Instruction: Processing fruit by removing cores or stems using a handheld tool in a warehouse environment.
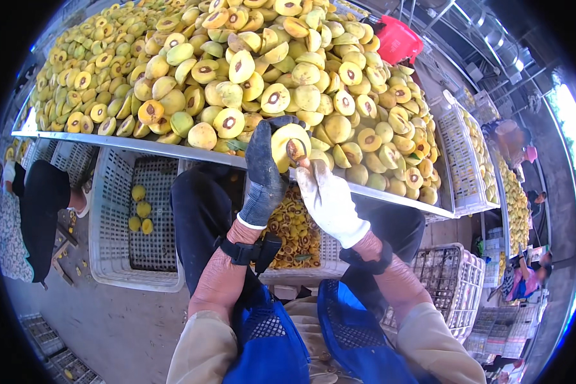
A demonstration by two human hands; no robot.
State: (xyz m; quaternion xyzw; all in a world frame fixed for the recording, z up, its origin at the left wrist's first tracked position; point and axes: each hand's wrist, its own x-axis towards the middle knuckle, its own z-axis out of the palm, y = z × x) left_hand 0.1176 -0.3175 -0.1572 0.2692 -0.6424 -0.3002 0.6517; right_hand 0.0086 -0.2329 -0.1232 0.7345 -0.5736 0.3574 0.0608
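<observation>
My left hand [264, 163], in a dark coated glove, holds a halved yellow peach [282, 140] with its cut face towards me. A brown pit sits in that face. My right hand [325, 199], in a white glove, has its fingers closed on what looks like a small pitting tool [304, 162]. The tool's end meets the pit; most of it is hidden by the fingers. Just beyond both hands rises a large heap of peach halves [230, 91] on a metal-edged table [139, 144]. Many halves still show brown pits.
Between my legs stands a crate of cut-out pits and flesh [295, 230]. A white plastic crate [101, 211] to the left holds several peaches. A red container [397, 41] stands behind the heap. Stacked crates [444, 283] are at right; other people sit on both sides.
</observation>
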